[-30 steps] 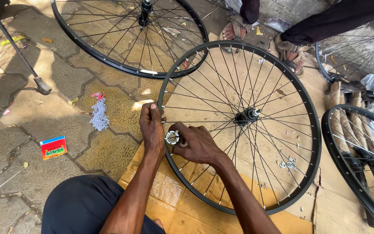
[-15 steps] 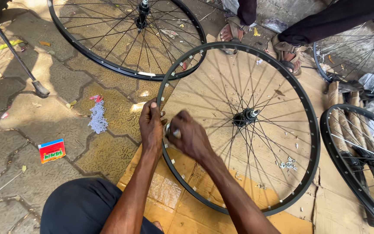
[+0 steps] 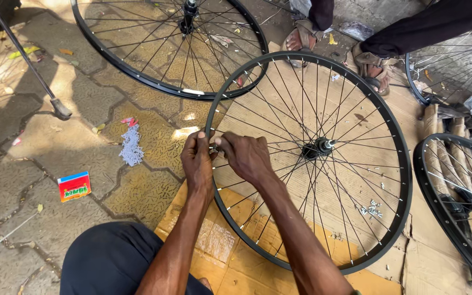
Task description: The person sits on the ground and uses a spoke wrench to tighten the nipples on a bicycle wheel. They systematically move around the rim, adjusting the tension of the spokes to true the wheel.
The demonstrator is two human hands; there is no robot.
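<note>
Both hands meet at the wheel (image 3: 307,158) rim, at about nine o'clock from the hub (image 3: 317,147). Left hand (image 3: 198,161) has its grip closed on the rim, thumb over the top edge, steadying it. Right hand (image 3: 244,155) pinches something small between fingertips right at the rim; it is too small to tell, likely a spoke end or nipple.

Going left to right: a red packet (image 3: 74,186) lies on the paving at eight o'clock from the hands, then a heap of small silvery parts (image 3: 131,147) just left of the rim. The wheel lies flat on cardboard (image 3: 219,240), spokes fanned from the hub. A few loose bits (image 3: 372,208) sit inside it at four o'clock. Another wheel (image 3: 170,43) lies at twelve o'clock, and someone's sandalled feet (image 3: 372,65) stand beyond.

The step looks like seating a spoke at the rim. Next would call for a steady rim and a fine finger turn.
</note>
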